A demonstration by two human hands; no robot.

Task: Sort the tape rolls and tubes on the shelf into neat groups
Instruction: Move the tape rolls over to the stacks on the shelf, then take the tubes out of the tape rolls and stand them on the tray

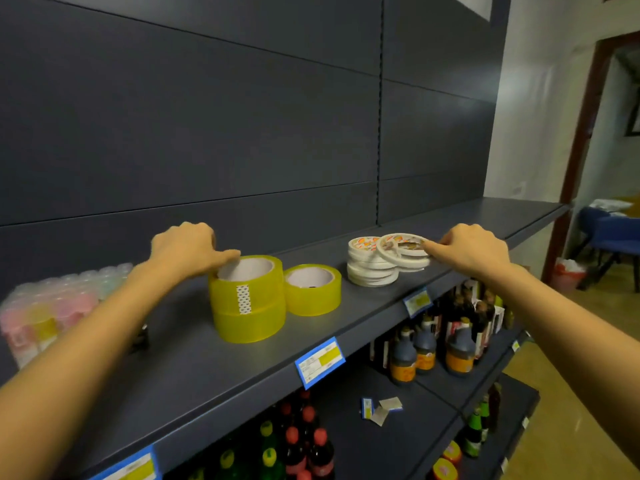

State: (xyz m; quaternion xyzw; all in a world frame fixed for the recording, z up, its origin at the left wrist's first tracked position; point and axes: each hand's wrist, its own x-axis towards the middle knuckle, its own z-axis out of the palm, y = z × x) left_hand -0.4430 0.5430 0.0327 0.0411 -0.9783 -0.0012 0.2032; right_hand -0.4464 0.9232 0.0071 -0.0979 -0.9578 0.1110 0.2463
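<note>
Mid-frame on the shelf, the left hand clasps the top of the yellow tape stack and the right hand pinches a thin white roll askew on its pile, which likely needs squaring next.

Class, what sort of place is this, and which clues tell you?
Probably a small shop: price labels run along the shelf edge, bottles of sauce and soft drinks fill the lower shelves, and tape rolls sit on display.

The left hand and right hand are bare, like both forearms.
</note>
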